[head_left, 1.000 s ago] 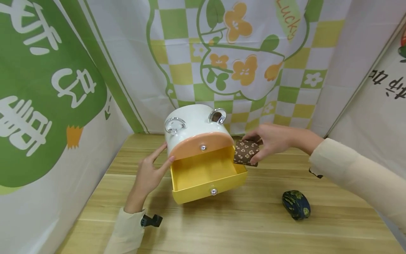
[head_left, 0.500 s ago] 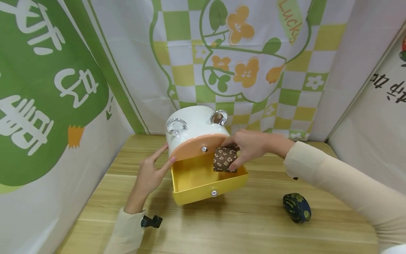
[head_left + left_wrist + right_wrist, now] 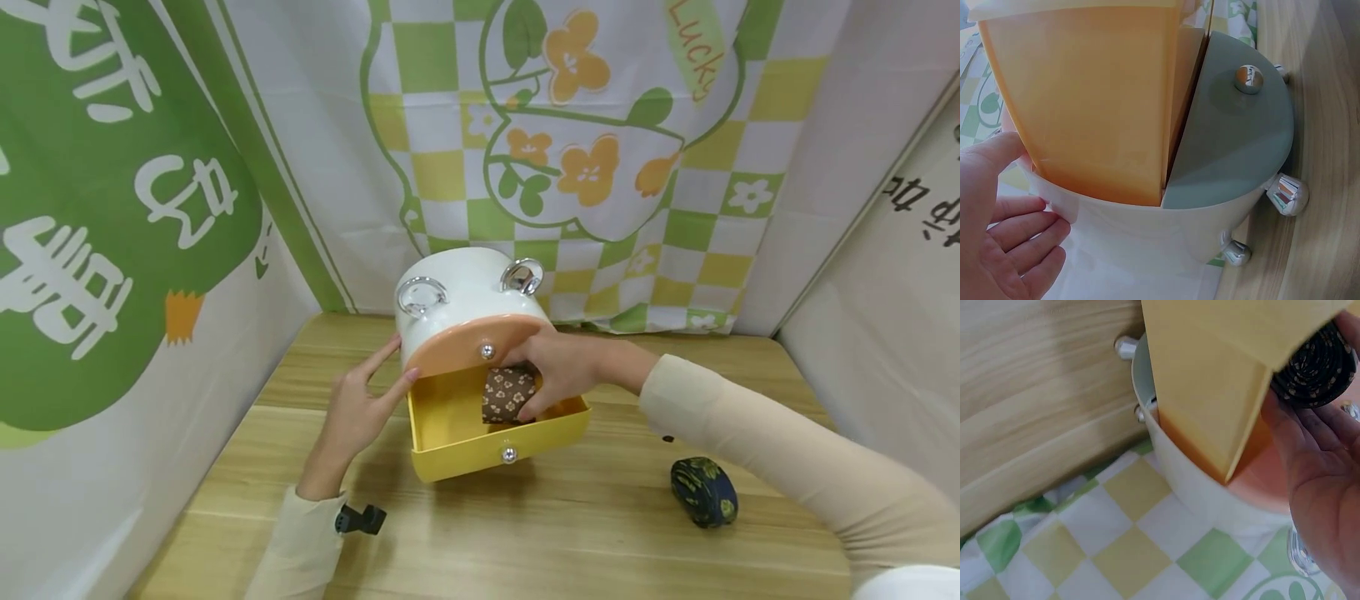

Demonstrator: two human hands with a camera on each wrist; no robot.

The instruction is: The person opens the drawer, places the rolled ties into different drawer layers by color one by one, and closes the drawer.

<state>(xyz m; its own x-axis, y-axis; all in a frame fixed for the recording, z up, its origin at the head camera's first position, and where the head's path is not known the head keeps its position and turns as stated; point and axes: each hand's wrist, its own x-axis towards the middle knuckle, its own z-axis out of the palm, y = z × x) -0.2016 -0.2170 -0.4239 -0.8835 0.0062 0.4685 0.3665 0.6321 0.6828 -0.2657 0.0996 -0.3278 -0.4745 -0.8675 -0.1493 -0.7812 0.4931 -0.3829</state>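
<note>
A small round-fronted drawer cabinet [image 3: 457,279], white with silver ears, stands on the table with its yellow drawer [image 3: 457,458] pulled out. Between the thumb and fingers of my right hand [image 3: 566,367] is a rolled-up necktie [image 3: 504,397], brown with pale flowers; the right wrist view shows the spiral end of the necktie [image 3: 1316,372]. This hand is over the drawer, the roll partly below its front rim. My left hand [image 3: 356,412] rests against the cabinet's left side, thumb at the front edge and relaxed fingers along the wall, as the left wrist view shows.
A dark blue roll with yellow-green flowers [image 3: 703,492] lies on the wooden table [image 3: 600,533] to the right. The cabinet has a peach upper drawer [image 3: 465,346] and a grey-green lower front [image 3: 1235,137]. Printed cloths [image 3: 600,275] hang behind and at both sides.
My right hand has carried the brown necktie leftward and down, from the drawer's right edge to inside the drawer's opening. The left hand has stayed on the cabinet.
</note>
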